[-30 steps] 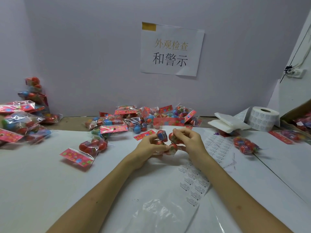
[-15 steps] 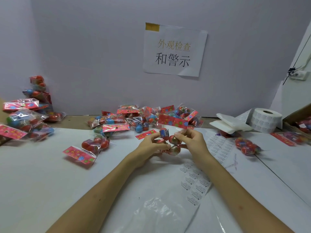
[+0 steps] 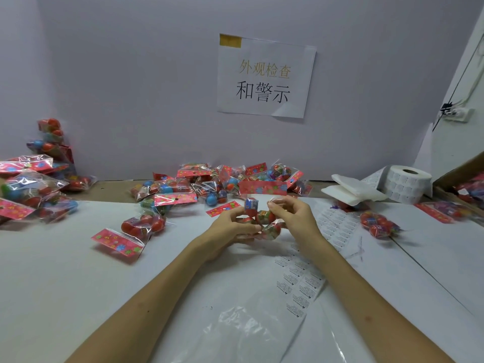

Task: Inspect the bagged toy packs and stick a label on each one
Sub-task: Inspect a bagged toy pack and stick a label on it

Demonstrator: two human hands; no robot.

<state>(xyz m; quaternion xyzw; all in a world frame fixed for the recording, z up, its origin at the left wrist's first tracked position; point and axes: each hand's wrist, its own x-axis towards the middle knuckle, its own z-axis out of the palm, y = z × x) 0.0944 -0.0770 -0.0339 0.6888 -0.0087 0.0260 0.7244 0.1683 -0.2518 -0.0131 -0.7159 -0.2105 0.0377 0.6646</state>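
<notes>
Clear plastic over red balls, that's what I'm seeing from the head camera: left hand (image 3: pixel 230 227) curls its fingers around the toy pack (image 3: pixel 263 218) from below, right hand (image 3: pixel 294 217) pinches its upper edge, forearms angled in from both sides. Pack sits raised just above the white table (image 3: pixel 65 271), centre, near the label sheet (image 3: pixel 301 284).

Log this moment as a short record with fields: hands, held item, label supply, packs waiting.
left hand: grips the toy pack from its left
right hand: pinches the same pack at its upper right
toy pack: clear bag of red round toys, held over the table
label supply: label roll far right; label strip beside the right forearm
waiting packs: back heap by the wall; left stack at the table's edge
</notes>
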